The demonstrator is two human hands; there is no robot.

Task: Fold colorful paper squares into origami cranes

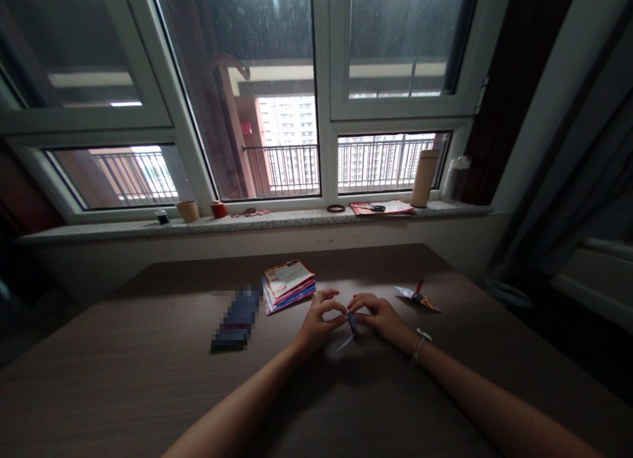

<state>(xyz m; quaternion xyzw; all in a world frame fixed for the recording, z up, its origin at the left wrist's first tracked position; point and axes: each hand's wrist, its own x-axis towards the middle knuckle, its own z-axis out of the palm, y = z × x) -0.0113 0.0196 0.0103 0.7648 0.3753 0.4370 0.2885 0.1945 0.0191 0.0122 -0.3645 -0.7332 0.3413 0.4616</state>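
Observation:
Between my hands, just above the dark table, is a small piece of folded paper (353, 325), bluish with a pale point sticking out at its lower left. My left hand (322, 321) pinches its left side between thumb and index finger, the other fingers raised. From the other side my right hand (378, 316) pinches it with thumb and fingertips. The fingers hide part of its shape. A stack of square, printed paper sheets (289, 283) lies beyond my left hand. Right of my right hand rests another folded paper figure (419, 298), white, red and patterned, with pointed ends.
A blurred-out dark flat object (236, 323) lies on the brown table (148, 379) at left. Along the window sill (291, 219) stand a paper cup (188, 211), a red spool-like item (218, 209), papers with scissors (378, 208), and two bottles (424, 178).

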